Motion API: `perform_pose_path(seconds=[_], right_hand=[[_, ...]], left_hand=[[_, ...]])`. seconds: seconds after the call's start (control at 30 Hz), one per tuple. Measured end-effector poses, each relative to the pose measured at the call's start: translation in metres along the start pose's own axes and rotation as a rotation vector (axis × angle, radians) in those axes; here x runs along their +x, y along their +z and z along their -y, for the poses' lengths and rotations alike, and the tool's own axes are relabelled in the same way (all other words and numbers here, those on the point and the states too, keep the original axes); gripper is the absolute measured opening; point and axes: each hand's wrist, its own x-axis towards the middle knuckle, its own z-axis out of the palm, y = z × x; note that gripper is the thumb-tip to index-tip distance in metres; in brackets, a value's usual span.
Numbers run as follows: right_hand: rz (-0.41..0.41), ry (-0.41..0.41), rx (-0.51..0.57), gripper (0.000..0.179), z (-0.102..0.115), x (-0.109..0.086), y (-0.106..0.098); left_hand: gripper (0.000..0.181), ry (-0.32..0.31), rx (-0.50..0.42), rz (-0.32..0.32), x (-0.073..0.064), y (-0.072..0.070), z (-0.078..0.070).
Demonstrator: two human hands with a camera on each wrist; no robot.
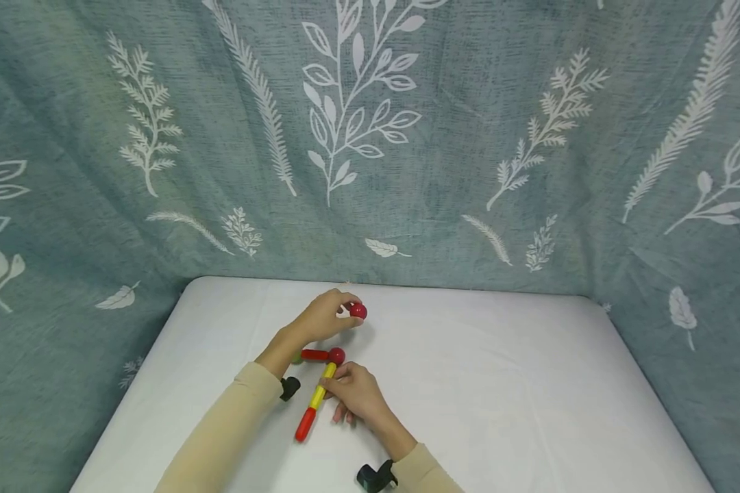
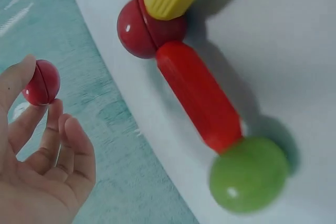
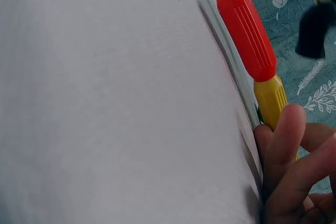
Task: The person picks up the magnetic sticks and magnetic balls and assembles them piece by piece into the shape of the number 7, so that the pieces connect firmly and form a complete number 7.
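Between thumb and fingertips my left hand (image 1: pixel 327 316) pinches a red ball (image 2: pixel 43 82) with a groove round it, held over the far part of the table. My right hand (image 1: pixel 359 392) grips a yellow rod (image 1: pixel 318 396) between thumb and fingers. A red rod (image 3: pixel 248 32) continues from one end of the yellow one. At the yellow rod's other end sits a second red ball (image 2: pixel 142 27). From that ball a short red rod (image 2: pixel 197 95) leads to a green ball (image 2: pixel 249 174), mostly hidden behind the left wrist in the head view.
A white-covered table (image 1: pixel 499 383) lies under both hands. Behind it and at its sides hangs a green-blue cloth (image 1: pixel 444 164) with white leaf prints. Black wrist cameras (image 1: pixel 375 476) are strapped to both wrists.
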Motion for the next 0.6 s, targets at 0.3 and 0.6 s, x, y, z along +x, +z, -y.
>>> perform_pose_path(seconds=[0.3, 0.6], right_hand=[[0.008, -0.033, -0.026, 0.032, 0.001, 0.000, -0.002], [0.009, -0.035, -0.027, 0.037, 0.000, 0.000, -0.001]], left_hand=[[0.036, -0.004, -0.032, -0.070, -0.059, -0.005, -0.007], [0.036, -0.062, -0.091, -0.166, -0.118, 0.004, -0.006]])
